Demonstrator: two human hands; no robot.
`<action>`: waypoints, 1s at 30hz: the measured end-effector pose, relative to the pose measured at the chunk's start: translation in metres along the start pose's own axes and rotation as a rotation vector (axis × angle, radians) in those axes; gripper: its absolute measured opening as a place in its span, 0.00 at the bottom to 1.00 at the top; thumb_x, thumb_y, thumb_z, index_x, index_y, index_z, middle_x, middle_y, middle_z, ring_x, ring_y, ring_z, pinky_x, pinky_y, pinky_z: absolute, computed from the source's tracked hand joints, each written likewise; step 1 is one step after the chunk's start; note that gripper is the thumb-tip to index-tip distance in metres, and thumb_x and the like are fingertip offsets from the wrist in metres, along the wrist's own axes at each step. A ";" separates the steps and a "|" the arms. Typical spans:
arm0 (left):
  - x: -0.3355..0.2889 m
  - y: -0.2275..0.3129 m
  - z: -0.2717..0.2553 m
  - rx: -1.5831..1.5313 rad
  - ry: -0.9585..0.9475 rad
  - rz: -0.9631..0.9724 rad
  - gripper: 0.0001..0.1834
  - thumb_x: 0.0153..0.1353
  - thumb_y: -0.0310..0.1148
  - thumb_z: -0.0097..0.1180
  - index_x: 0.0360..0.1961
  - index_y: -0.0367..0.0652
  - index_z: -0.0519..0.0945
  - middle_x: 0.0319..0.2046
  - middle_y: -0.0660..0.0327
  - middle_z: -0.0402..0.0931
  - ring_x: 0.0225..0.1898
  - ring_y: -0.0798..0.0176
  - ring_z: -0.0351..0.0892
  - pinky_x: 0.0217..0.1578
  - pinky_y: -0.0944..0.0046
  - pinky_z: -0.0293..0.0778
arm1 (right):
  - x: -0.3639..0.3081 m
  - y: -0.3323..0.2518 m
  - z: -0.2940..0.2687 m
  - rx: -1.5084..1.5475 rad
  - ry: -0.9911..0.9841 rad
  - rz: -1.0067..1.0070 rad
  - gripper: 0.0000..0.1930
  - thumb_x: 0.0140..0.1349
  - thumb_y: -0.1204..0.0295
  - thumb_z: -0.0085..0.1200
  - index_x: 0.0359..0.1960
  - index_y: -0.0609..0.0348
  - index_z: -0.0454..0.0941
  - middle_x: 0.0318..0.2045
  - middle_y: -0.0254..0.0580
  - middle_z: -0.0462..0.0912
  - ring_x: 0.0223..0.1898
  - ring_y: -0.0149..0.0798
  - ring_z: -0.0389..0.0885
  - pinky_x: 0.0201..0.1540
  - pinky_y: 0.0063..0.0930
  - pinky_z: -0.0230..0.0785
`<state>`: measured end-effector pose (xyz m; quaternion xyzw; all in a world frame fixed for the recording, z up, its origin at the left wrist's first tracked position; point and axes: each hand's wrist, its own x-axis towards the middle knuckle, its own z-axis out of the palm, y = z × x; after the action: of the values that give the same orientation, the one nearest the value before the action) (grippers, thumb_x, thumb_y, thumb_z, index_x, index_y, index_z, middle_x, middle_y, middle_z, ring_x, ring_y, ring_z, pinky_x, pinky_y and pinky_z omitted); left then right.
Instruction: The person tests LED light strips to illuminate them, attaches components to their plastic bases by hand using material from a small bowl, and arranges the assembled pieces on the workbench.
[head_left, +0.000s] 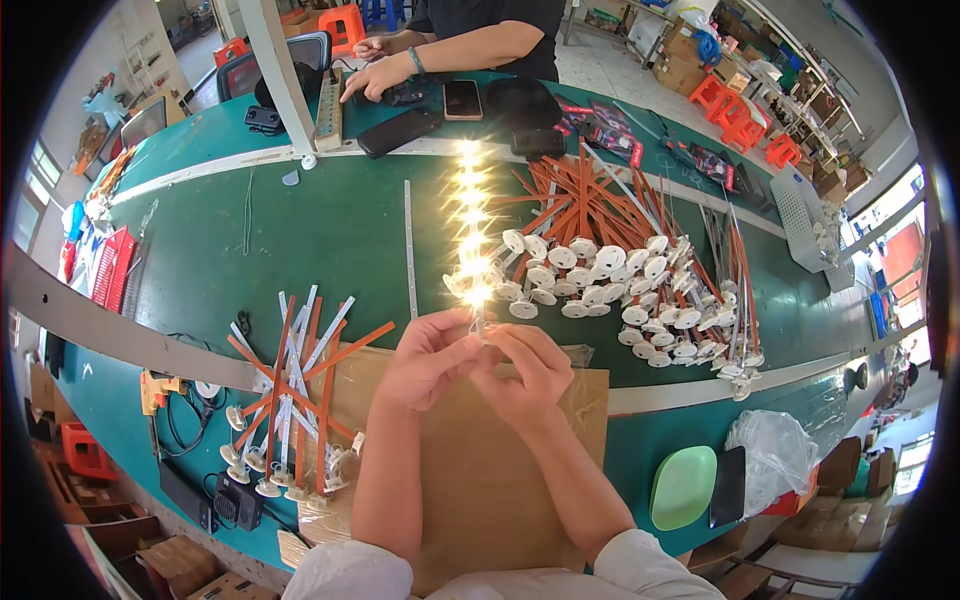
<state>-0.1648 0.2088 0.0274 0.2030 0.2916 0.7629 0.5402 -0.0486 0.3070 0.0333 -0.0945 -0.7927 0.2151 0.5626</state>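
Observation:
A lit LED strip (470, 215) stands away from me over the green table, its row of lamps glowing bright yellow-white. At its near end, glare partly covers a white round base. Just below that base my left hand (435, 355) and my right hand (525, 370) meet, fingertips pinched on the strip's near end, probably at its leads, though the exact contact is too small to tell. To the right lies a big pile of LED strips with white round bases (610, 265). A smaller bunch of similar strips (300, 385) rests left of my left forearm.
Brown cardboard (470, 480) lies under my forearms. At right are a green tray (684, 488) and a clear plastic bag (772, 455); at left, a yellow-handled tool (158, 390) with a cable. Across the table, another person's hand (378, 78) is near a power strip (329, 110) and a phone (462, 100).

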 end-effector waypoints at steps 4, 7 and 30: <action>-0.001 0.007 0.002 -0.018 0.050 -0.007 0.14 0.65 0.22 0.57 0.52 0.32 0.77 0.43 0.54 0.83 0.41 0.62 0.85 0.44 0.63 0.84 | 0.010 -0.004 -0.007 0.087 -0.125 0.101 0.12 0.47 0.85 0.62 0.36 0.65 0.82 0.36 0.46 0.85 0.34 0.42 0.86 0.36 0.28 0.79; -0.001 0.005 -0.002 -0.035 0.079 -0.008 0.14 0.65 0.22 0.56 0.51 0.33 0.77 0.43 0.53 0.82 0.41 0.61 0.85 0.45 0.61 0.85 | 0.012 -0.003 -0.009 0.170 -0.196 0.144 0.12 0.51 0.86 0.61 0.39 0.66 0.83 0.36 0.46 0.86 0.36 0.42 0.86 0.38 0.27 0.78; -0.007 0.024 -0.008 0.082 -0.038 0.109 0.21 0.66 0.26 0.55 0.59 0.30 0.72 0.49 0.46 0.80 0.55 0.47 0.79 0.59 0.55 0.74 | -0.014 0.012 -0.005 0.296 -0.179 0.470 0.12 0.56 0.84 0.63 0.43 0.64 0.83 0.39 0.47 0.87 0.36 0.33 0.87 0.36 0.23 0.81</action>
<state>-0.1845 0.1943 0.0371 0.2549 0.3007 0.7747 0.4944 -0.0404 0.3135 0.0176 -0.1730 -0.7557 0.4603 0.4326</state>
